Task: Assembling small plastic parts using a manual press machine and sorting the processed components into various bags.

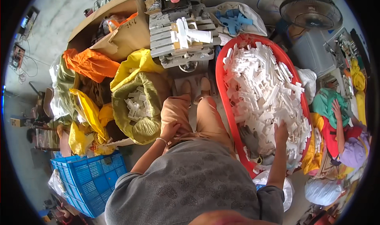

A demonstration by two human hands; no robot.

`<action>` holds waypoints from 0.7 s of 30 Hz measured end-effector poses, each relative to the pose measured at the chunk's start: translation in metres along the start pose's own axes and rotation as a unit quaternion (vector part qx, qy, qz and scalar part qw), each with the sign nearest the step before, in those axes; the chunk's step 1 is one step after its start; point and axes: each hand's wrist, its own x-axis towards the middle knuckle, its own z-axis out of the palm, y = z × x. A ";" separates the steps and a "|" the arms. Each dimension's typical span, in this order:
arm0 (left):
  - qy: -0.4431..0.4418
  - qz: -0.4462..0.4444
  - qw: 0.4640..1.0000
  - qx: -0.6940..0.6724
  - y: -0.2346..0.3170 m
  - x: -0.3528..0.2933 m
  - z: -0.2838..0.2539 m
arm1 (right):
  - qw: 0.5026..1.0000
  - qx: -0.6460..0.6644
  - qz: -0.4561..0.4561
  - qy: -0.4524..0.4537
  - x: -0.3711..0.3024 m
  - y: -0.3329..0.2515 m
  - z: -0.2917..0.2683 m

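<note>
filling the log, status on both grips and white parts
Left grip at tan trousers. Right grip at white parts heaped in red tub. Grey glove also there.

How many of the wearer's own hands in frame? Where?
2: left hand at the lap, right hand at the white plastic parts in the red tub. Some fingers are partly hidden.

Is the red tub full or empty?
Mostly full: white parts lie heaped across the red tub, with the right hand at the heap.
</note>
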 end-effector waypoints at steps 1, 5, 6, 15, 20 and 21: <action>0.000 0.019 1.000 0.019 -0.011 0.007 -0.003 | 0.999 0.036 -0.008 -0.006 -0.005 -0.011 -0.011; -0.008 0.055 0.998 0.022 -0.044 0.031 -0.007 | 0.981 0.163 -0.095 0.035 -0.017 -0.017 0.000; -0.009 0.055 0.998 0.022 -0.037 0.027 -0.005 | 0.982 0.163 -0.094 0.035 -0.020 -0.028 -0.006; -0.049 -0.029 0.993 -0.099 0.002 -0.001 0.000 | 0.684 0.712 0.148 -0.055 -0.033 -0.081 0.017; -0.027 0.131 0.989 0.062 0.018 -0.013 -0.006 | 0.512 0.851 0.075 -0.087 -0.042 -0.139 0.003; -0.012 0.129 0.990 0.063 0.008 -0.004 -0.014 | 0.502 0.858 0.053 -0.100 -0.041 -0.149 -0.002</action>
